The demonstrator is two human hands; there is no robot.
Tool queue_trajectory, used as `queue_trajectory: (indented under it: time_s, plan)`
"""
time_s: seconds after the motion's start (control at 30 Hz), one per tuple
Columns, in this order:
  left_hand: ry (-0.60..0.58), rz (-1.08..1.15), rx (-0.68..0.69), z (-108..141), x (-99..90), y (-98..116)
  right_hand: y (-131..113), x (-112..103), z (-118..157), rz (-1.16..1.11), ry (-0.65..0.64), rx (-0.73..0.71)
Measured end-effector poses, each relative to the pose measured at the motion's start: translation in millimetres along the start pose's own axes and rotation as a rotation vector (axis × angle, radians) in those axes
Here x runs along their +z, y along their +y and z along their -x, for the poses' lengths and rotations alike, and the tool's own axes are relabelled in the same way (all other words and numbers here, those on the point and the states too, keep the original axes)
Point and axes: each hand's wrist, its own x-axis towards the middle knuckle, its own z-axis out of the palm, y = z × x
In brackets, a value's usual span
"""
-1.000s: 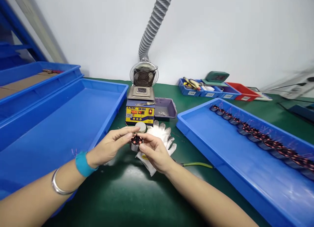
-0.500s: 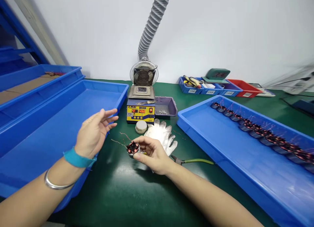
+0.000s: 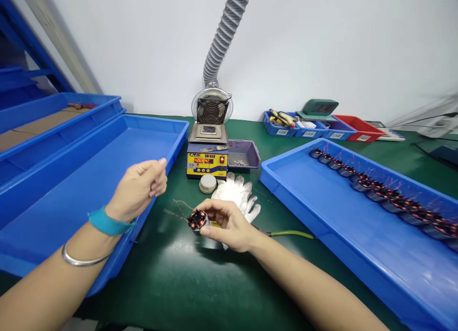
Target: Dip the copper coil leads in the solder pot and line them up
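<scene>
Held in my right hand (image 3: 229, 226) is a motor stator (image 3: 198, 220) with copper windings and a silvery metal rim. My thumb and fingers grip it by its right side, above the green table. Twisted wire leads stick out from it toward the left; one is blurred. My left hand (image 3: 145, 185) is closed with curled fingers, apart from the stator and to its left, over the rim of the empty-looking blue tray (image 3: 78, 171). Nothing shows between its fingers. White gloves (image 3: 232, 192) lie just behind my right hand, and green-handled pliers (image 3: 291, 234) lie partly hidden by it.
A solder pot (image 3: 207, 161) with a digital display stands at the back under a ventilation hose (image 3: 225, 35). Near it are a round tin (image 3: 207, 183) and a purple bin (image 3: 257, 159). At right, a blue tray (image 3: 286, 178) holds a row of stators. Small parts bins (image 3: 282, 131) stand behind.
My left hand has gone from open, spread fingers to a closed fist. My right hand still holds the stator in nearly the same place. The view has shifted slightly.
</scene>
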Motion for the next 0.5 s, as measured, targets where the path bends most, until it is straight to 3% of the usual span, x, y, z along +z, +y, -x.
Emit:
queue_trajectory:
  time_s: [0.1,0.17,0.23,0.37,0.5]
  plan:
    - [0.194,0.111,0.011,-5.9,2.3,-7.3,-2.3,-6.0,-2.1,0.024,0.062,-0.013]
    - [0.217,0.089,-0.082,-3.8,9.7,-17.3,-8.4,-14.8,-8.0,0.023,0.163,-0.028]
    - [0.119,-0.013,-0.199,2.1,19.7,-27.9,-20.5,-27.6,-19.7,0.024,0.284,-0.034]
    - [-0.244,-0.219,-0.350,13.6,34.1,-42.8,-58.3,-59.6,-65.9,0.134,0.444,0.039]
    - [-0.379,-0.268,-0.403,15.9,35.0,-49.6,-89.5,-89.7,-134.4,0.505,0.618,0.093]
